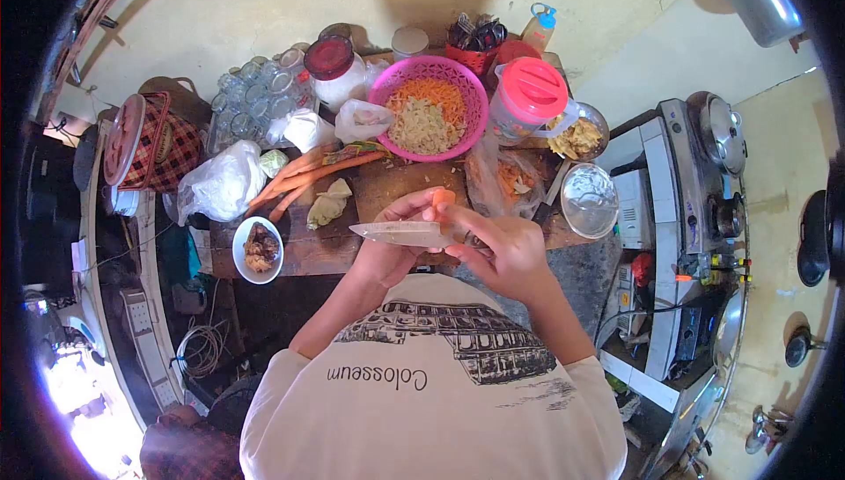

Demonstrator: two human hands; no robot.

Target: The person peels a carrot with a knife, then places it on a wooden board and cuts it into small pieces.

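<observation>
My right hand point(506, 251) grips a knife point(400, 234), its blade pointing left and lying across in front of my left palm. My left hand point(392, 242) is closed around a carrot point(443, 197); only its orange end shows between the fingers of both hands. Both hands are above the front edge of the wooden table point(378, 185). Beyond them stands a pink basket point(429, 66) holding shredded carrot and a pale shredded heap. Several whole carrots point(308, 172) lie to the left, beside a crumpled pale-green leaf point(329, 205).
A white bowl point(258, 250) with brown food sits at the front left. To the right are a plastic bag point(506, 181) with orange scraps, a pink-lidded pitcher point(531, 97) and a clear round container point(589, 201). Drinking glasses point(255, 93) and a red-lidded jar point(334, 71) stand behind.
</observation>
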